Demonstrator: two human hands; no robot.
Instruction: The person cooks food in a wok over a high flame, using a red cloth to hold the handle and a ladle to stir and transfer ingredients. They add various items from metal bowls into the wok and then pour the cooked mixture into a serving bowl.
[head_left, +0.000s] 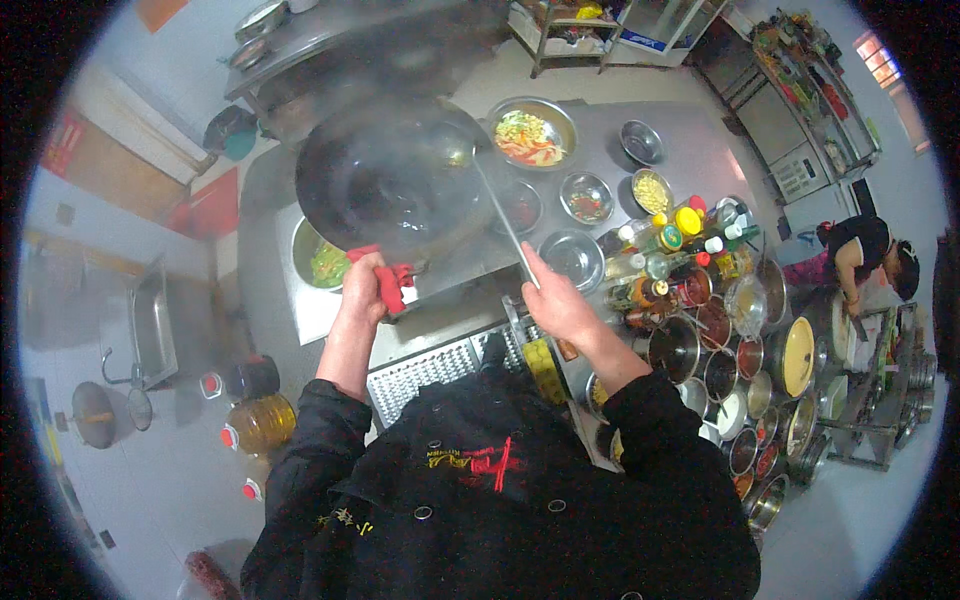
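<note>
With a red cloth (391, 289) between its fingers and the rim, my left hand (363, 289) grips the near edge of a large dark wok (375, 180). The wok is tilted, and some liquid glistens inside; steam blurs it. My right hand (556, 300) is closed around the handle of a long metal ladle (501, 210), whose bowl lies in the right part of the wok. Left of the red cloth stands a metal bowl of green vegetables (328, 264), partly hidden by the wok. A steel bowl of cut vegetables (531, 139) sits beyond the wok on the right.
Small bowls, among them a glass-like bowl (571, 260) and one of pale yellow pieces (652, 192), stand on the steel worktop (694, 142). Sauce bottles (667, 262) and seasoning pots (673, 349) crowd the right. Farther right, another person (862, 251) bends over a board with a knife.
</note>
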